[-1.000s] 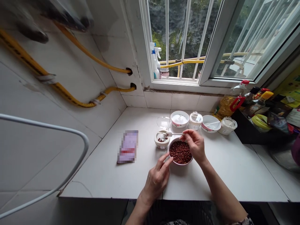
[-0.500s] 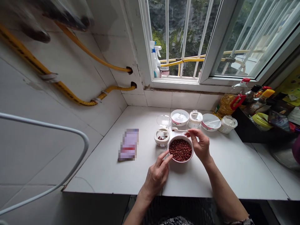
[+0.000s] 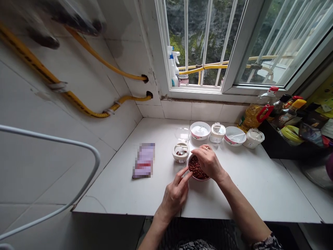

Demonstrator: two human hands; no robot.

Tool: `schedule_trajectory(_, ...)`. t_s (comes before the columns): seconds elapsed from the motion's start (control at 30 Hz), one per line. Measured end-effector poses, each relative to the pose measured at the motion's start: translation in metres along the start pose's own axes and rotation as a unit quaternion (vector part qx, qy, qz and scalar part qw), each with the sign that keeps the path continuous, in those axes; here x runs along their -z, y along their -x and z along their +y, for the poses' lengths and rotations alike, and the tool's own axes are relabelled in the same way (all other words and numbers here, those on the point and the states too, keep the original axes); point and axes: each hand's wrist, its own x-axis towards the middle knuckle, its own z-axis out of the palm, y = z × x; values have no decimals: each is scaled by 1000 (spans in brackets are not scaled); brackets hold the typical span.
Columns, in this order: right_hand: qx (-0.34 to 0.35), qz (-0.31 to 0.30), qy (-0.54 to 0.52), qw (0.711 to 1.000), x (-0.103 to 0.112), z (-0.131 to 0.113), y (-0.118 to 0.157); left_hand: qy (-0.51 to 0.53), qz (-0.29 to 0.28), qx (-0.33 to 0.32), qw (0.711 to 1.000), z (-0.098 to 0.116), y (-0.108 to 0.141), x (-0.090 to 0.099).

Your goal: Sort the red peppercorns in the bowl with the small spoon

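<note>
A bowl of dark red peppercorn-like grains (image 3: 197, 169) rests on the white counter. My left hand (image 3: 176, 189) touches the bowl's left rim with its fingertips, fingers apart. Over the bowl's right side is my right hand (image 3: 209, 163), its fingers closed and pointing down-left; the small white spoon it held is now hidden by the hand. Just left of the bowl stands a small clear jar (image 3: 180, 152) with a pale rim, some red grains inside and its clear lid (image 3: 182, 133) tipped back.
Behind are a bowl of white powder (image 3: 200, 131), a lidded jar (image 3: 218, 132), another bowl (image 3: 235, 136) and a second lidded jar (image 3: 254, 138). An oil bottle (image 3: 256, 109) stands back right, a purple packet (image 3: 144, 160) lies left. A window is ahead.
My right hand has moved left and over the bowl, turning downward, and the spoon has gone out of sight beneath it. My left hand stays at the rim.
</note>
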Motion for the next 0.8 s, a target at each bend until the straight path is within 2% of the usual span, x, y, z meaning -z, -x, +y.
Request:
schedule_trajectory(0.07,14,-19,-6,1000,0,0,1,2,-3,5,1000,0,0,0)
schedule_trajectory(0.23,7,11,-49,999,1,-4,0,2,-3,3,1000,0,0,1)
schedule_trajectory(0.3,-42,24,-82,995,8,-5,0,-1,-4,3,1000,0,0,0)
schedule_trajectory(0.4,-173,74,-100,977,24,-1,4,0,3,0,1000,0,1,0)
schedule_trajectory(0.47,-224,77,-102,966,36,5,9,3,7,-4,1000,-1,1,0)
schedule_trajectory(0.57,-190,39,-55,980,46,15,15,5,5,-4,1000,-1,1,0)
schedule_trajectory(0.67,-126,1,1,992,43,21,18,1,-1,-2,1000,0,1,0)
schedule_trajectory(0.8,-85,-55,-25,995,34,19,18,-4,-3,-1,1000,0,1,1)
